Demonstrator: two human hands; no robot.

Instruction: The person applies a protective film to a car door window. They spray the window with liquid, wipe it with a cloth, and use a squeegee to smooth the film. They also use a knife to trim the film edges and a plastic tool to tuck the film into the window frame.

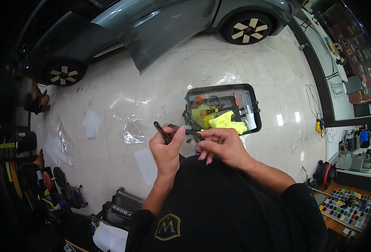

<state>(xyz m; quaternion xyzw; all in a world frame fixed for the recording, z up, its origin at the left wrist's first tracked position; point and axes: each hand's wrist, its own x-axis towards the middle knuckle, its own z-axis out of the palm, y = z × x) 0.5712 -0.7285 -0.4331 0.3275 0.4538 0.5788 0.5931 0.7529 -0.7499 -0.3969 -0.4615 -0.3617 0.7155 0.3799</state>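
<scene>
My left hand (167,147) is closed round a slim, dark brown shiny tool (162,131), whose end sticks out past the fingers; its exact kind I cannot make out. Between that hand's thumb and fingers is also a narrow dark flat strip (184,129). The strip spans the gap to my right hand (221,145), which pinches its other end with thumb and fingers. Both hands are held up in front of my black shirt. Just beyond them stands a black mesh-topped tool tray (221,92), with a bright yellow cloth (226,122) on its near side.
A grey car (164,31) stands across the far side, a door swung open. Paper sheets (92,124) and clear plastic film (134,129) lie on the tiled floor. A black wheeled stool or cart (119,208) is near left; a board of colour samples (348,206) lies at right.
</scene>
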